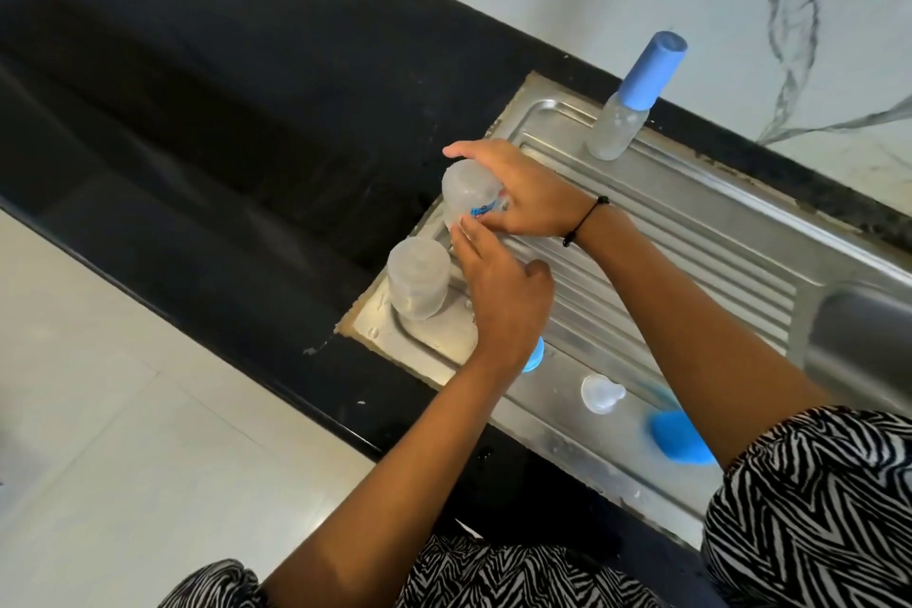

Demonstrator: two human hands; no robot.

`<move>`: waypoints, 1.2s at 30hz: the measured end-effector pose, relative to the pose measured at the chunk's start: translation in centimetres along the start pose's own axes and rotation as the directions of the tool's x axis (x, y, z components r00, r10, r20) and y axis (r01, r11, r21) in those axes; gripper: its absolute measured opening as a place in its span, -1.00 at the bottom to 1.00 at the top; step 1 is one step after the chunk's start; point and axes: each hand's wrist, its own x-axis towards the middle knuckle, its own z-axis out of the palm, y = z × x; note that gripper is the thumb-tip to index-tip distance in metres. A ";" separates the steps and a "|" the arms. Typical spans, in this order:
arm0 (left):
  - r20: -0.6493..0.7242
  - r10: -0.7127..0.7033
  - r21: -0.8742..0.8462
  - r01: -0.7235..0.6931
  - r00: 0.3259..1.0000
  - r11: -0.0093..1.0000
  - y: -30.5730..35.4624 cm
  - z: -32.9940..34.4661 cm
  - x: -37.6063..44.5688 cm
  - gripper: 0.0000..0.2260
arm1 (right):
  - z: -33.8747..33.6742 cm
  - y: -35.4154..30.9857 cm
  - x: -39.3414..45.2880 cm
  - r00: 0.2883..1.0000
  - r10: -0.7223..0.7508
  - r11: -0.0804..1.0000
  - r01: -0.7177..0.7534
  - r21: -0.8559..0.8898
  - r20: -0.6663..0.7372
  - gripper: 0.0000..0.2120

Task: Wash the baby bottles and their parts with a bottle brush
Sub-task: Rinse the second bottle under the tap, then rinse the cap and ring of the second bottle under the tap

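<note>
Right hand [523, 198] is gripping an upturned bottle [469, 195], left hand [498, 291] is touching it loosely; capped bottle [627, 114] is seemingly awaiting washing.

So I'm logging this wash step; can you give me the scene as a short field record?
setting: steel drainboard beside a sink
right hand: grips an inverted clear bottle
left hand: fingertips touch that bottle
second clear bottle: inverted on the drainboard
capped bottle: upright, blue cap on
loose part: clear nipple
</note>
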 end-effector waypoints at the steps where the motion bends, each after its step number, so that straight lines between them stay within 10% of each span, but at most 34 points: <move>1: -0.002 0.000 -0.001 0.000 1.000 1.000 0.0 0.0 -0.1 -0.27 | 0.1 0.0 0.0 1.000 0.005 1.000 -0.005 -0.010 0.012 -0.29; 21: 0.061 0.198 0.124 -0.205 0.978 0.971 1.5 4.1 -5.4 -0.46 | -2.3 1.0 -13.6 0.947 0.310 0.950 -0.312 -0.007 -0.088 -0.22; 28: 0.300 0.330 0.191 -0.395 0.895 0.899 3.6 14.2 -12.3 -0.68 | -3.7 5.6 -29.4 0.845 0.391 0.910 -0.416 0.011 -0.364 -0.52; 36: 0.512 0.136 0.329 -0.339 0.848 0.881 1.9 28.6 -20.9 -0.65 | -2.7 13.0 -46.1 0.770 0.572 0.819 -0.557 0.138 -0.282 -0.56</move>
